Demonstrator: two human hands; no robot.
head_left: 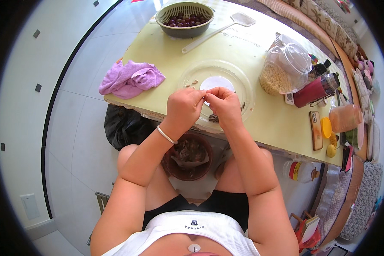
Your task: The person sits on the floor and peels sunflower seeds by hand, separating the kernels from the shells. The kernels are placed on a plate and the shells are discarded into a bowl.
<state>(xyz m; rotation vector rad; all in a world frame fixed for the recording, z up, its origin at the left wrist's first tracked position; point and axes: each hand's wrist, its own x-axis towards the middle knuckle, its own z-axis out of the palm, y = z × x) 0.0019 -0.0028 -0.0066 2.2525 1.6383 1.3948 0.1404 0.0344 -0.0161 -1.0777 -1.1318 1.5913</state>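
Both hands meet over a round clear plastic plate [248,81] at the table's near edge. Thumb and forefinger of my left hand [183,106] are pinched together, touching the pinched fingertips of my right hand [225,106]. Whatever lies between them is too small to make out. A white disc [217,83] shows in the middle of the plate, partly covered by my fingers. Small dark striped seeds [213,118] lie on the plate beside my right hand, and a few pale bits [194,82] sit beyond my left hand.
A purple cloth [132,80] lies left; a basket of dark red fruit [184,21] and a pale spatula [213,39] stand farther back. Rightward are a clear tub of pale kernels [276,79], a dark red flask [313,91] and a phone [315,130]. Below is a brown bin [168,164].
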